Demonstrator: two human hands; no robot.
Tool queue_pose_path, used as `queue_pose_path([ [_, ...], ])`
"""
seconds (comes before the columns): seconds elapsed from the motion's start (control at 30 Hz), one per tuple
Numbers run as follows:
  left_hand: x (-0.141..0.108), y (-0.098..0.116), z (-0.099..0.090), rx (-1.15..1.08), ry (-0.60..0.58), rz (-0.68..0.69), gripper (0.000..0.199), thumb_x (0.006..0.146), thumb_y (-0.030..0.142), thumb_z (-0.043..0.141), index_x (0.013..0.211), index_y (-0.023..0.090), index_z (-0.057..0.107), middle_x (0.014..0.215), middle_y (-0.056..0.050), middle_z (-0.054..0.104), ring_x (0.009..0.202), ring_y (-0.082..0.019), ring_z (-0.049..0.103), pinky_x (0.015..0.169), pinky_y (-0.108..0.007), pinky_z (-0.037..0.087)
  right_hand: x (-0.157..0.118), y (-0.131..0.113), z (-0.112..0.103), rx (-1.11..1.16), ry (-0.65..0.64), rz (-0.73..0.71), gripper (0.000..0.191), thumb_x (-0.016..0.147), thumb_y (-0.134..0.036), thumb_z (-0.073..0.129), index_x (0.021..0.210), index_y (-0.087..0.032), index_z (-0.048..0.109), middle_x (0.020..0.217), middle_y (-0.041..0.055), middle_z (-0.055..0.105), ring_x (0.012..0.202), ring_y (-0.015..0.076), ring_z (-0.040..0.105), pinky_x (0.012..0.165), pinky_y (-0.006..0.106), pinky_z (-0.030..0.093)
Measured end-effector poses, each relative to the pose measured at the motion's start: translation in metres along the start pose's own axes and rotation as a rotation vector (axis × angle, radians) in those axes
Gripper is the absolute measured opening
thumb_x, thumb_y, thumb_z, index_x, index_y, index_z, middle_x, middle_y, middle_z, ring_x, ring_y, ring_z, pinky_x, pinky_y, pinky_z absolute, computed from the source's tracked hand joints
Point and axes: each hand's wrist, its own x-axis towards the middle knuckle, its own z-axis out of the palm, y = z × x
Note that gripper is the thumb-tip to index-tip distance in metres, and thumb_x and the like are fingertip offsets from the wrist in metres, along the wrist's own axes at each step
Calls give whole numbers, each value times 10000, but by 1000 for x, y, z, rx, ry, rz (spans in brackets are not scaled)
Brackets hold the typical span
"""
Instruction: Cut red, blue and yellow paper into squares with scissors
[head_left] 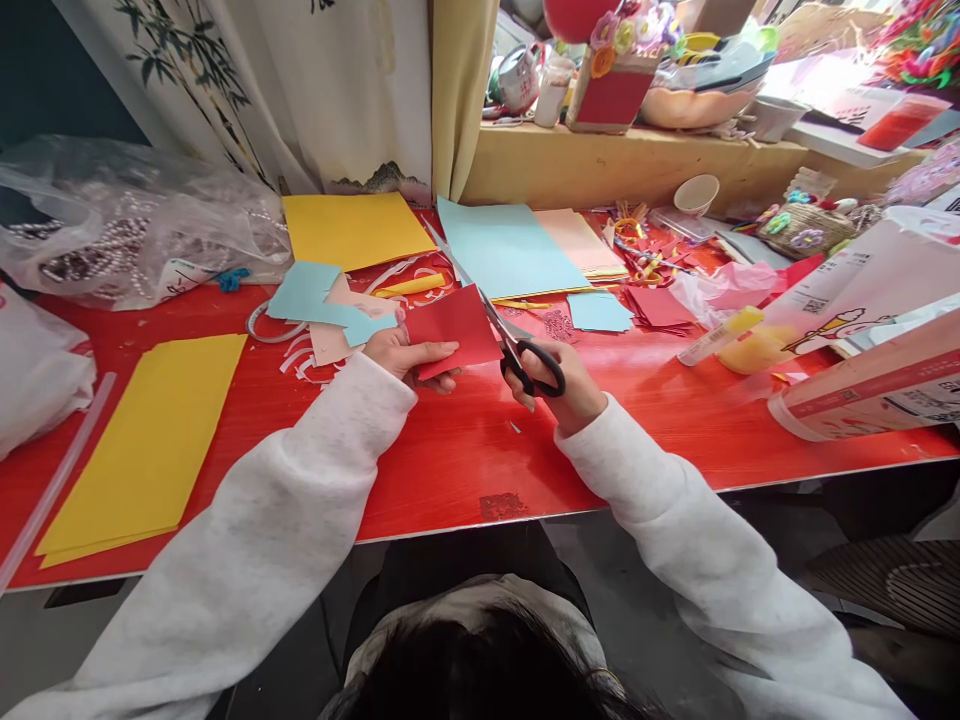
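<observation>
Red paper in hand and surrounding containers, seen from above. The left hand (pixel 420 358) pinches a piece of red paper (pixel 459 325) between thumb and fingers, above the red tabletop (pixel 450 450) and near its middle. The right hand (pixel 564 385) grips black-handled scissors (pixel 531 366), its fingers in the handle loops; the blades lie along the right edge of the red paper, though whether they enclose it cannot be told.

Containers at left: a transparent plastic bag (pixel 150 165) holds strands of pearly beads (pixel 82 265); nearer the front edge, a white plastic bag (pixel 37 370) conceals its contents. Containers at right: a white paper cup (pixel 696 197) tilts with its mouth toward the viewer. In front of it, a twine basket (pixel 806 232) bears crocheted flowers. A clear plastic cup (pixel 862 285) printed with an ice-cream cone shows yellow at its base, and a pink-banded cup (pixel 862 385) stands closer to the front edge; what either holds is unclear. On the windowsill (pixel 525 160), a peach-coloured bowl (pixel 694 110) is heaped with mixed articles beside a red-fronted box (pixel 611 98) topped with crocheted flowers.
</observation>
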Motion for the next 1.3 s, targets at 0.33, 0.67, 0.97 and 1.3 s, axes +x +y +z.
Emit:
queue_pose_path([
  [0.33, -4, 1, 2, 43, -101, -51, 71, 641, 119, 684, 600, 99, 631, 497, -20, 637, 387, -109, 552, 420, -214, 464, 1, 4, -4, -112, -61, -1, 504, 689, -651, 544, 640, -150, 530, 487, -14, 478, 376, 70, 399, 372, 225, 180],
  [0.67, -3, -2, 4, 86, -105, -39, 103, 670, 121, 665, 581, 82, 633, 499, -25, 630, 401, -113, 568, 425, -215, 480, 2, 8, -1, -37, -23, 44, 515, 652, -668, 566, 636, -158, 499, 537, -7, 498, 391, 69, 422, 359, 215, 165],
  [0.97, -2, -3, 3, 76, -121, -4, 120, 654, 145, 687, 574, 89, 617, 496, -25, 627, 407, -123, 571, 425, -227, 474, 3, 10, -1, -42, -6, 28, 483, 680, -633, 573, 633, -158, 496, 507, -23, 489, 367, 57, 416, 353, 213, 183],
  [1.3, -3, -2, 4, 51, -118, -11, 101, 652, 149, 693, 639, 88, 613, 500, -25, 637, 395, -116, 564, 419, -221, 465, 1, 9, 3, -11, 23, 20, 447, 713, -586, 578, 625, -161, 471, 537, -24, 492, 374, 53, 424, 366, 218, 223],
])
